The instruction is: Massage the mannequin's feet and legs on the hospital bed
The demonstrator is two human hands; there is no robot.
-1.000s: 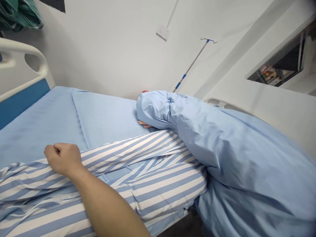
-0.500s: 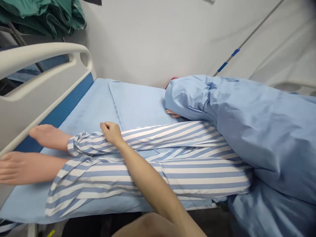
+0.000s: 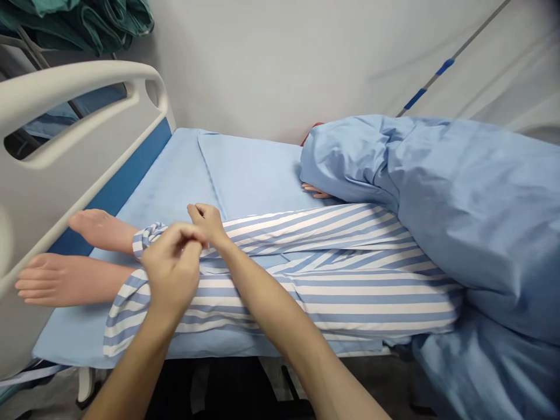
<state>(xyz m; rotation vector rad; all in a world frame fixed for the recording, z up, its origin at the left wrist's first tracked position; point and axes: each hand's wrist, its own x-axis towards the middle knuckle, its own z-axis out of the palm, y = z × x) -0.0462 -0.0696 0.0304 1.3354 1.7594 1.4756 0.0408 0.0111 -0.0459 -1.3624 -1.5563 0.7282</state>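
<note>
Left hand (image 3: 171, 268) and right hand (image 3: 207, 224) half-curled and nearly touching, just above striped pajama trousers (image 3: 332, 291) lying along the bed (image 3: 175, 175), any grip on the cloth impossible to tell. Dummy feet (image 3: 65, 280) bare beyond the trouser cuffs, near the bed's footboard (image 3: 65, 116). Blue blanket (image 3: 459, 204) heaped at the bed's far end.

Hospital ward, marked by a railed bed end (image 3: 74, 111), an IV pole (image 3: 426, 81), blue bedding (image 3: 249, 169) and a striped patient gown (image 3: 332, 291).
</note>
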